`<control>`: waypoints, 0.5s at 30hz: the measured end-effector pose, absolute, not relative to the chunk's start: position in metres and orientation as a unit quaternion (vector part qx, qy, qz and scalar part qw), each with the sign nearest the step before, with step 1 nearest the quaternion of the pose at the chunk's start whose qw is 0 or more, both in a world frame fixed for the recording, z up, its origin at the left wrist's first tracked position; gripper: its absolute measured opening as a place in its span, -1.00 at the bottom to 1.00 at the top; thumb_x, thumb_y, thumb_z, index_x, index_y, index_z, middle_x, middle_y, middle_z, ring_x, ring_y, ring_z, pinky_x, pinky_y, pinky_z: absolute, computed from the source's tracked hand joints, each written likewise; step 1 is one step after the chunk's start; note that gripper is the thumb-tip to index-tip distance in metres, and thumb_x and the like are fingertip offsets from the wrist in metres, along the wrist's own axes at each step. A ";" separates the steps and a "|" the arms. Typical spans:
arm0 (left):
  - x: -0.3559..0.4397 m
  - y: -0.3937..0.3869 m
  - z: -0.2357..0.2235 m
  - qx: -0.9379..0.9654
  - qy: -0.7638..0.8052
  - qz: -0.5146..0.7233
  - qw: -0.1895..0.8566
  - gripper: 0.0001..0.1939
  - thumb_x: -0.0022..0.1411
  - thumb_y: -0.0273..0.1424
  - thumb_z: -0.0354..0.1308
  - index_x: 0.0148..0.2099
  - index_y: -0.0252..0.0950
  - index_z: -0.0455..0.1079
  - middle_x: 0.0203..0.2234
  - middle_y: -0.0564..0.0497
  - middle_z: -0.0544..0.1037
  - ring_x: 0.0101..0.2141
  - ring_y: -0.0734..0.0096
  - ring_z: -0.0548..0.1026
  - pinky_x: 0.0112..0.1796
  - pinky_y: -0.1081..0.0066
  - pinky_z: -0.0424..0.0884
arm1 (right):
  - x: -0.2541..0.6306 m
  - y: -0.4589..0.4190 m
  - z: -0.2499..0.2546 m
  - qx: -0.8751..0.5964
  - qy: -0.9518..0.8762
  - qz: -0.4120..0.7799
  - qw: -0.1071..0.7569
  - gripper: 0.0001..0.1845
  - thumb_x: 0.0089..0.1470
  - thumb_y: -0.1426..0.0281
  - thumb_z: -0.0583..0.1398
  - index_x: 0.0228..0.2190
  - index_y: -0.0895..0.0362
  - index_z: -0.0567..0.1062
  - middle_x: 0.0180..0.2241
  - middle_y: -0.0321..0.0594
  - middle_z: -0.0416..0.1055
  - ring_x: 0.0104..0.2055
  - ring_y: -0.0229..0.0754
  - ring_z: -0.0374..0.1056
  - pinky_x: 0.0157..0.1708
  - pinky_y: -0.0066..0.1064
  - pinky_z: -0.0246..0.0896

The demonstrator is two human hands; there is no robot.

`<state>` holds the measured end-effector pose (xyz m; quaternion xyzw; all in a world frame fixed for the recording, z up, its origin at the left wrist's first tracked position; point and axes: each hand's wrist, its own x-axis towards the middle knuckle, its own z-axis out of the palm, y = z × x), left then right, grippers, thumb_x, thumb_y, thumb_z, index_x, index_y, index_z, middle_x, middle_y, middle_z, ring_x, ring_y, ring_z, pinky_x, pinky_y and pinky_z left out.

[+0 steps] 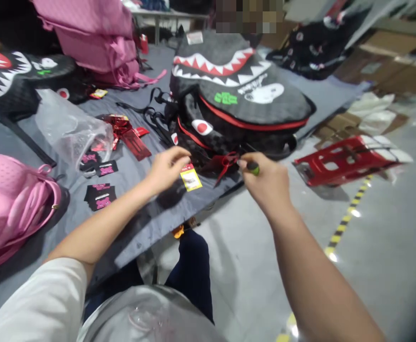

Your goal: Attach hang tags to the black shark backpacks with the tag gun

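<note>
A dark backpack (208, 111) with shark teeth, red-trimmed zips and an eye patch lies on the cloth-covered table before me. My left hand (167, 166) is at its near left side, fingers curved with a gap to the thumb. Beside that thumb is a yellow and red label tag (191, 179); whether they touch, I cannot tell. My right hand (265, 178) is closed around a black-and-green-ended tool (253, 167), mostly hidden by the palm. Its fingertips are at a red strip (227, 162) at the backpack's near edge; whether they grip the strip is unclear.
On the table (150, 223) lie black cards (100, 197), red tags (134, 141) and a clear plastic bag (67, 126). Pink bags (10, 209) and another shark backpack (6, 78) are at left. A red frame (336, 164) stands right, beyond the table edge.
</note>
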<state>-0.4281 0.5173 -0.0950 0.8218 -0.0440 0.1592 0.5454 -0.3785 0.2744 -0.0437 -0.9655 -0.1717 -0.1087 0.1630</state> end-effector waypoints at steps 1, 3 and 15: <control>-0.425 0.512 -0.104 0.848 -0.053 0.110 0.516 -0.87 0.30 -0.41 0.14 -0.12 -0.26 0.46 -0.24 0.00 0.62 -0.22 0.35 0.58 -0.17 0.36 0.49 | -0.381 0.274 -0.051 -0.970 -0.168 -0.088 0.151 -0.72 0.15 0.28 0.09 -0.20 0.05 0.55 -0.25 -0.03 0.58 -0.22 0.10 0.49 -0.28 -0.18 0.29; -0.429 0.506 -0.114 0.884 -0.116 0.007 0.453 -0.81 0.25 -0.42 0.20 -0.07 -0.26 0.47 -0.18 -0.07 0.64 -0.20 0.24 0.61 -0.22 0.34 0.51 | -0.389 0.270 -0.069 -0.971 -0.198 -0.038 0.132 -0.71 0.17 0.22 0.08 -0.21 0.02 0.55 -0.28 -0.02 0.58 -0.26 0.14 0.50 -0.33 -0.16 0.30; -0.609 0.634 -0.085 0.967 0.116 0.201 0.104 -0.56 0.32 -0.32 0.12 0.21 -0.31 0.32 0.24 -0.25 0.33 0.25 0.03 0.25 0.22 0.05 0.24 | -0.340 0.371 -0.154 -0.883 -0.441 -0.158 -0.024 -0.52 0.15 0.44 -0.06 -0.14 0.07 0.61 0.17 0.25 0.30 0.18 0.37 0.21 -0.18 0.29 0.19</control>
